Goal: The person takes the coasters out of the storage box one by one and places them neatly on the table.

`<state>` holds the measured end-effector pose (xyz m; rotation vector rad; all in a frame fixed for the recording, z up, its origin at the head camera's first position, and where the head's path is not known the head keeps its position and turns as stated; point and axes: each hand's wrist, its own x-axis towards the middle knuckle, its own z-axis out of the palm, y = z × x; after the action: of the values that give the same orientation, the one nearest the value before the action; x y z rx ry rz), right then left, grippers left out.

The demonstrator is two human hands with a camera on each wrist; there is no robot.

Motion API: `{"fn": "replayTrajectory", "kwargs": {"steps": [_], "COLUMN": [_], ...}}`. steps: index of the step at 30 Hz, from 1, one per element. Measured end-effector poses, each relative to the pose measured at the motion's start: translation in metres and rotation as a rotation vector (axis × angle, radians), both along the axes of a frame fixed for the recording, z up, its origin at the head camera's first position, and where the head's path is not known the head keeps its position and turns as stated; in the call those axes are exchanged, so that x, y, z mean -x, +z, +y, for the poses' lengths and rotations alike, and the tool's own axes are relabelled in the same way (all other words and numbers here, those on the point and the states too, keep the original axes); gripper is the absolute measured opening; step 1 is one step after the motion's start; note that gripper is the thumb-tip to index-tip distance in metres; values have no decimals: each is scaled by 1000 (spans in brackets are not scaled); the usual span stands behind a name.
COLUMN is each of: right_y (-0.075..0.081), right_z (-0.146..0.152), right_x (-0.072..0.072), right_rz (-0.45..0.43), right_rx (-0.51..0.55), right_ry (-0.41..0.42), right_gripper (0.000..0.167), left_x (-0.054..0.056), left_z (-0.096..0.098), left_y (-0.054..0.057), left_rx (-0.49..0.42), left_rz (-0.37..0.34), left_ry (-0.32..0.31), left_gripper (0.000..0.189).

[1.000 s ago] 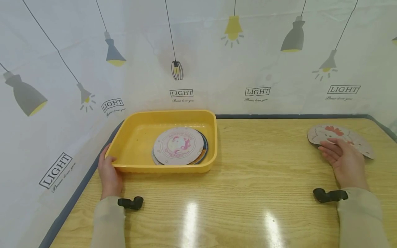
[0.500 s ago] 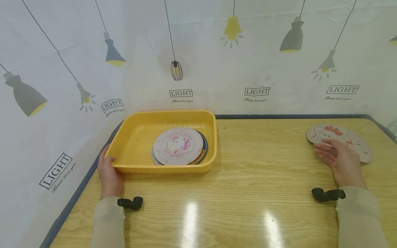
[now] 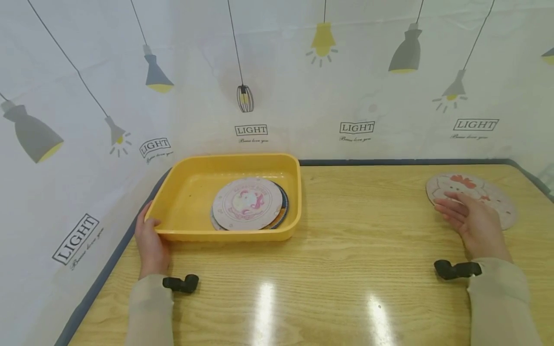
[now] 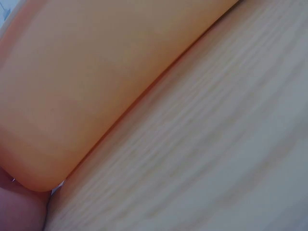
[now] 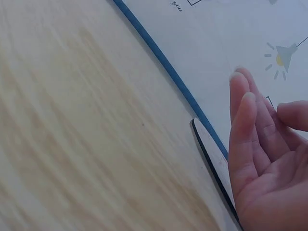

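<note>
My left hand [image 3: 152, 242] grips the left front corner of a yellow plastic tray [image 3: 248, 235], its thumb over the rim. In the left wrist view the tray's outer wall [image 4: 86, 82] rises from the table, and a bit of the hand [image 4: 21, 209] shows at the corner. Inside the tray lies a small stack of round mats, with a pale one bearing a pink cartoon print [image 3: 247, 204] on top. At the right, my right hand [image 3: 478, 226] is over a pale round mat with a red bow print [image 3: 502, 202]. Its fingers are loosely bent and hold nothing; the right wrist view shows the mat's dark edge [image 5: 211, 163] beside the hand.
The wood-grain table [image 3: 346, 269] has a dark border strip [image 3: 368, 162] along its back and left. Behind it hangs a white sheet [image 3: 285, 72] printed with lamps. Black wrist cameras [image 3: 456, 270] sit on both sleeves.
The red-bow mat's right side has come down, and the mat now lies flatter on the table. My right hand has shifted slightly left. The left hand and tray keep their places.
</note>
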<state>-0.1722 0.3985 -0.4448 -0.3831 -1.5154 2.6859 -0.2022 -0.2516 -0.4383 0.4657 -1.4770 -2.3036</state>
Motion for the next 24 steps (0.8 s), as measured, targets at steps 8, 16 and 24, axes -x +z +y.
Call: {"fn": "replayTrajectory", "kwargs": {"steps": [8, 16, 24], "right_y": [6, 17, 27], "right_z": [-8, -24, -42], "right_x": [3, 7, 10], "right_rz": [18, 69, 96], "right_rx": [-116, -185, -333], "right_ry": [27, 59, 102], "right_gripper": [29, 28, 30], "left_x": [0, 1, 1], "left_z": [0, 1, 0], "left_y": [1, 1, 1], "left_rx": [-10, 8, 17], "left_rz": [-7, -16, -19], "left_ry": [7, 7, 14], "left_gripper": [51, 52, 51]}}
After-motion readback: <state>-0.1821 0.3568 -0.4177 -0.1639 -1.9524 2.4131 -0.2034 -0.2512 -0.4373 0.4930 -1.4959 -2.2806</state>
